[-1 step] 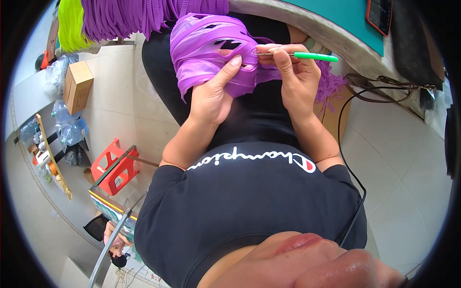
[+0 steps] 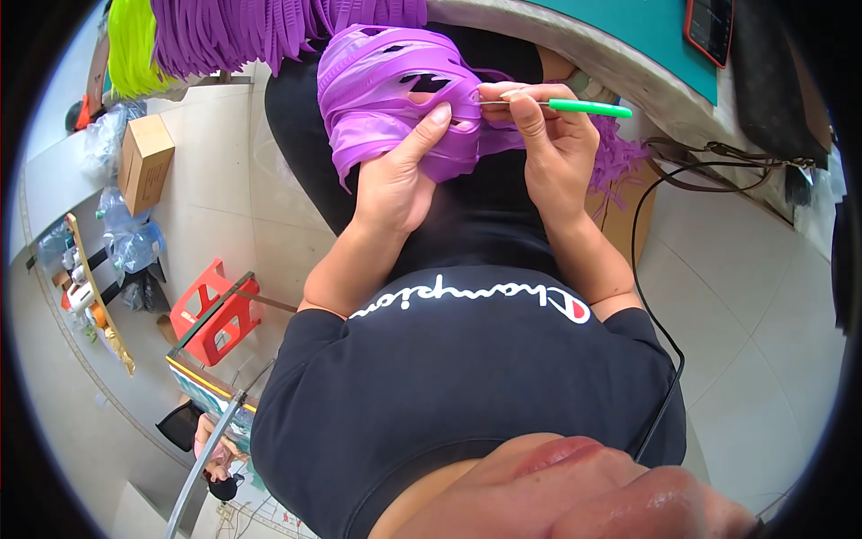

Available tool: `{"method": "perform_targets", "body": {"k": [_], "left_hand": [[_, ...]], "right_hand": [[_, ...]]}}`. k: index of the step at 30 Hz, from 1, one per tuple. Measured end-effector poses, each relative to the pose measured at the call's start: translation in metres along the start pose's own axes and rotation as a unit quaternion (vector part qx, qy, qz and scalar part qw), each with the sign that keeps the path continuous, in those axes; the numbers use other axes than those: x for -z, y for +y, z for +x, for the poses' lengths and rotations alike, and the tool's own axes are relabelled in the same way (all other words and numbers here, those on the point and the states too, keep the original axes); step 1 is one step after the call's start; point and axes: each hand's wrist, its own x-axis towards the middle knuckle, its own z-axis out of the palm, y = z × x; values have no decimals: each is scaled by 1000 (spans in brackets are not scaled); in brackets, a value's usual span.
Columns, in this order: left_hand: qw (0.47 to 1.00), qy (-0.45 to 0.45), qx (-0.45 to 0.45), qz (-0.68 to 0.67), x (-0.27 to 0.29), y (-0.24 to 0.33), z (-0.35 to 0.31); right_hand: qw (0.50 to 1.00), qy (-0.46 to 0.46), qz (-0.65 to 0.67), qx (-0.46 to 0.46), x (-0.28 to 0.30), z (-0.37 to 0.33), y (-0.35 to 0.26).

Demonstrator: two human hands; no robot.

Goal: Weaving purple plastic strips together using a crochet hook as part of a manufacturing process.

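From my feed, the strip bundle sits over the lap, in the left grip. The hook tool, in the right grip, meets its right edge. Ahead-right, a phone lies on the table; ahead-left I see loose strips. Leftward, a cardboard box has a plastic stool behind it.

Purple strips are bunched — a green-handled tool points left at them.

Can see red-edged phone on green mat atop counter, upper R. Upper L, can spot cardboard box on tiled floor, nr clear plastic bags. Lower L, can make out red plastic stool; below it, another person in pink top.
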Motion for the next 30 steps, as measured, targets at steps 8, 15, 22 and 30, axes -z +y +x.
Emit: {"method": "perform_targets", "body": {"k": [8,15,22,30], "left_hand": [[1000,-11,-6,17,2,-2,1],[1000,6,-11,7,-4,-2,0],[1000,8,-22,6,2,-8,1],[999,-6,-26,-20,12,11,5]], "right_hand": [[996,-1,-67,60,3,-3,5],[990,-3,-102,101,2,-4,9],[905,-57,-335,257,5,3,12],[849,345,-342,208,143,13,-28]]}}
